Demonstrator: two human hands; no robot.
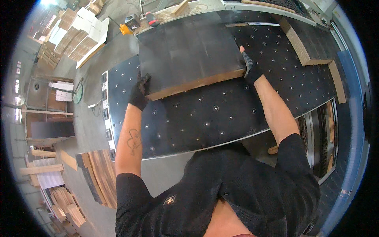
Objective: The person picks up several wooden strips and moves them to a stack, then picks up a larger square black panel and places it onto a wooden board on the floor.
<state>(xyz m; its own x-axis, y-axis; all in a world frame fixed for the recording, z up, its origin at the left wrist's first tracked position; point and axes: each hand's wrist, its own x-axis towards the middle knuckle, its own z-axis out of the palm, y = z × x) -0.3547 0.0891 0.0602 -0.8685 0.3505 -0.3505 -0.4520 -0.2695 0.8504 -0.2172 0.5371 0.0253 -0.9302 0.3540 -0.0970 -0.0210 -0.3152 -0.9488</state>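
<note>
A wide, dark-faced panel [189,49] with a raw brown particleboard-like edge spans the space between my hands, over a black worktable [181,118] dotted with small round metal studs. Its near edge looks thick; I cannot tell whether it is one board or a stack. My left hand [139,91], in a dark fingerless glove, is closed on the panel's left edge near the front corner. On the opposite edge, my right hand [251,68] grips near the right front corner, thumb stretched along the side. The undersides of both grips are hidden.
Dark boards with raw edges [312,43] form a stepped shape at the table's right. A red-and-black tool [151,19] and a yellow-and-black one [127,28] lie beyond the panel. Left, stacked boards [81,31] and wood-grain panels [98,173] stand on the floor. A blue rail [353,98] runs along the right.
</note>
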